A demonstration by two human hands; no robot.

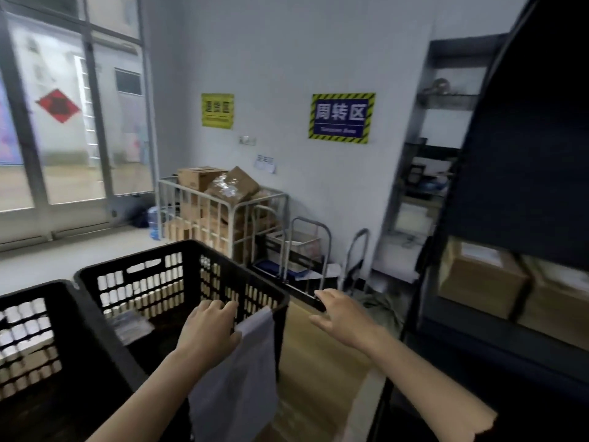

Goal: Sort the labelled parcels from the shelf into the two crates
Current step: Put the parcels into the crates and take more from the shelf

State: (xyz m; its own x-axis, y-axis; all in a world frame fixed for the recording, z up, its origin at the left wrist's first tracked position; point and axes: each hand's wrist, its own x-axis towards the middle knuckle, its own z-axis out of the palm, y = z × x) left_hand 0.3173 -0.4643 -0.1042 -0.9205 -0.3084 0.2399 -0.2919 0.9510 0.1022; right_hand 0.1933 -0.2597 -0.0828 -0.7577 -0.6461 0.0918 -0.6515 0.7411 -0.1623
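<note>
- Fingers (pixel 220 306) of left hand (pixel 208 330) curl round grey parcel (pixel 236 371); black crate (pixel 178 250) rim just beyond them.
- Right hand (pixel 341 317) fingers loosely spread, holding nothing; shelf (pixel 478 333) to their right.

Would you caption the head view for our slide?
Left hand grips grey parcel bag by the right-hand black crate; right hand open.

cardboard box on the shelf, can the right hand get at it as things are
Probably yes: the right hand is empty with fingers straight, and nothing covers the cardboard box; only the shelf's dark upright stands between them.
</note>
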